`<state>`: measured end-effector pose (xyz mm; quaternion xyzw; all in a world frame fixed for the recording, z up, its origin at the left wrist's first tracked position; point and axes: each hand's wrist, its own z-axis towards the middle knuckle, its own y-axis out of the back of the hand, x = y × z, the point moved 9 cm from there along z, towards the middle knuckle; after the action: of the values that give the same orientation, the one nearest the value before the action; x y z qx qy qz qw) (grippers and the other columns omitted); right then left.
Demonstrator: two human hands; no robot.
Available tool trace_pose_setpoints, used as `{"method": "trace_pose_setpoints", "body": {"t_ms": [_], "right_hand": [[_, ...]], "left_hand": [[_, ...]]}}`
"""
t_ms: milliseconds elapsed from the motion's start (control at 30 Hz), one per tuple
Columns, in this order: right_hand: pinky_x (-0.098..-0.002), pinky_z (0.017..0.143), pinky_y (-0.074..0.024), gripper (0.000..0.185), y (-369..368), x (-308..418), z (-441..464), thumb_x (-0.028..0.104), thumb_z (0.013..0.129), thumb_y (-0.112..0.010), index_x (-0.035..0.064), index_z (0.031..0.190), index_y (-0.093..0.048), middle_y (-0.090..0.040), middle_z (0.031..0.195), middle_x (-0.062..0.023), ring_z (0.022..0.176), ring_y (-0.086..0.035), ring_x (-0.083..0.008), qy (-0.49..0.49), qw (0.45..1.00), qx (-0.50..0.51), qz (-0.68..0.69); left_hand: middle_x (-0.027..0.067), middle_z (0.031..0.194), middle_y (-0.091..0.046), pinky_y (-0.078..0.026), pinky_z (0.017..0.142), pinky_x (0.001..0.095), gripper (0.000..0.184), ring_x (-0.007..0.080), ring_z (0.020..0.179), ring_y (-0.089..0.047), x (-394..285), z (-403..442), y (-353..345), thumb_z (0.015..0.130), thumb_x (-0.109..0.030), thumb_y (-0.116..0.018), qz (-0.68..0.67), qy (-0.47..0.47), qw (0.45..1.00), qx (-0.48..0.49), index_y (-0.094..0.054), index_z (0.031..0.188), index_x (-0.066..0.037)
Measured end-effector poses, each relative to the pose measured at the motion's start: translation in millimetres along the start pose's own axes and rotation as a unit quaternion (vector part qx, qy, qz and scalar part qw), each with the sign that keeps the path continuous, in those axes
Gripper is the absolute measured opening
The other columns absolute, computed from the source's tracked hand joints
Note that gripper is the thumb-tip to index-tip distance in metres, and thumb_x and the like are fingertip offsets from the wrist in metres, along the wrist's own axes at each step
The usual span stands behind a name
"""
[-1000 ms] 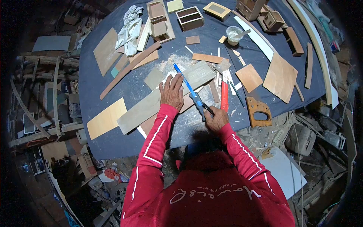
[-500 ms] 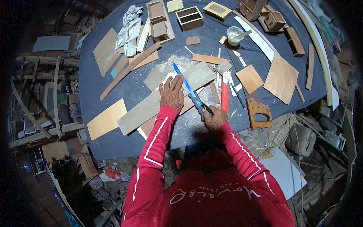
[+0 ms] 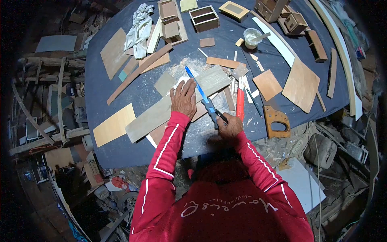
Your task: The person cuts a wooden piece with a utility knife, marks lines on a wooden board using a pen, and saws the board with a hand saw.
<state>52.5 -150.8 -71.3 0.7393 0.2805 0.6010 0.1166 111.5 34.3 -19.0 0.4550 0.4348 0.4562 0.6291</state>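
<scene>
A long grey board (image 3: pixel 155 117) lies slantwise on the dark cloth-covered table. My left hand (image 3: pixel 184 98) rests on it, palm down, fingers stretched and slightly apart, beside a saw blade. Wrapped round the black handle of the blue saw (image 3: pixel 204 97) is my right hand (image 3: pixel 229 126), at the near side of the board. The blade crosses the board's top just right of my left fingers. Underneath, a reddish board (image 3: pixel 158 132) shows partly. Pale dust (image 3: pixel 187 64) lies beyond the blade's tip.
A wooden-handled saw (image 3: pixel 277 122) and a red tool (image 3: pixel 240 103) lie to the right. A cup of paste (image 3: pixel 252 38) stands farther back, near small wooden boxes (image 3: pixel 204 19). A yellowish panel (image 3: pixel 115 125) is at left, and a crumpled cloth (image 3: pixel 139 32) lies behind.
The view has shifted slightly, so items at the right appear a little displaced. My left hand stays on the board, and my right hand keeps its grip on the saw with barely any movement.
</scene>
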Motion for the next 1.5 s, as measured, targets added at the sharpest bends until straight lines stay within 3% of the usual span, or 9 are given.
{"method": "trace_pose_setpoints", "body": {"t_ms": [500, 600, 1100, 1167, 1500], "right_hand": [[-0.0487, 0.063, -0.0511, 0.031, 2.6, 4.0, -1.6, 0.035, 0.090, -0.059, 0.0055, 0.082, -0.066, -0.064, 0.068, -0.0205, 0.067, -0.065, -0.0422, 0.017, 1.000, -0.008, 0.021], [-0.0486, 0.063, -0.0512, 0.031, 1.5, 3.2, -1.2, 0.035, 0.090, -0.059, 0.0053, 0.082, -0.066, -0.064, 0.068, -0.0204, 0.067, -0.066, -0.0420, 0.022, 0.999, -0.002, 0.033], [-0.0515, 0.065, -0.0503, 0.033, -3.6, -3.6, 0.5, 0.037, 0.090, -0.058, 0.0053, 0.085, -0.065, -0.064, 0.071, -0.0232, 0.070, -0.065, -0.0448, 0.004, 1.000, 0.013, 0.011], [-0.0513, 0.065, -0.0504, 0.034, -3.4, -3.5, 0.6, 0.038, 0.090, -0.058, 0.0053, 0.085, -0.065, -0.064, 0.071, -0.0236, 0.071, -0.065, -0.0449, 0.006, 1.000, 0.010, 0.014], [-0.0505, 0.066, -0.0509, 0.041, -3.5, -10.1, 1.4, 0.045, 0.089, -0.059, 0.0049, 0.084, -0.065, -0.065, 0.072, -0.0243, 0.073, -0.065, -0.0453, -0.022, 0.999, 0.036, 0.019]], "left_hand": [[0.0035, 0.146, -0.047, -0.027, 0.110, 0.0528, 0.043, 0.0297, 0.134, -0.041, 1.9, -0.5, -2.7, 0.094, -0.015, -0.050, 0.001, -0.002, 1.000, 0.000, -0.052, 0.137, -0.012], [-0.0005, 0.150, -0.042, -0.025, 0.111, 0.0576, 0.045, 0.0286, 0.137, -0.036, 4.5, -1.1, -7.5, 0.093, -0.017, -0.052, -0.004, 0.005, 1.000, 0.009, -0.051, 0.138, -0.015], [-0.0015, 0.149, -0.043, -0.025, 0.111, 0.0564, 0.045, 0.0278, 0.135, -0.037, 3.8, -0.4, -6.0, 0.094, -0.020, -0.051, -0.002, 0.007, 1.000, 0.010, -0.050, 0.138, -0.014], [0.0034, 0.145, -0.048, -0.029, 0.109, 0.0485, 0.040, 0.0295, 0.130, -0.044, -1.0, 1.1, 3.6, 0.094, -0.015, -0.049, -0.016, -0.003, 1.000, -0.014, -0.054, 0.133, -0.010], [0.0035, 0.143, -0.050, -0.030, 0.107, 0.0471, 0.041, 0.0296, 0.129, -0.045, -2.7, 1.1, 5.5, 0.092, -0.015, -0.051, -0.016, -0.006, 1.000, -0.020, -0.055, 0.132, -0.009]]}}
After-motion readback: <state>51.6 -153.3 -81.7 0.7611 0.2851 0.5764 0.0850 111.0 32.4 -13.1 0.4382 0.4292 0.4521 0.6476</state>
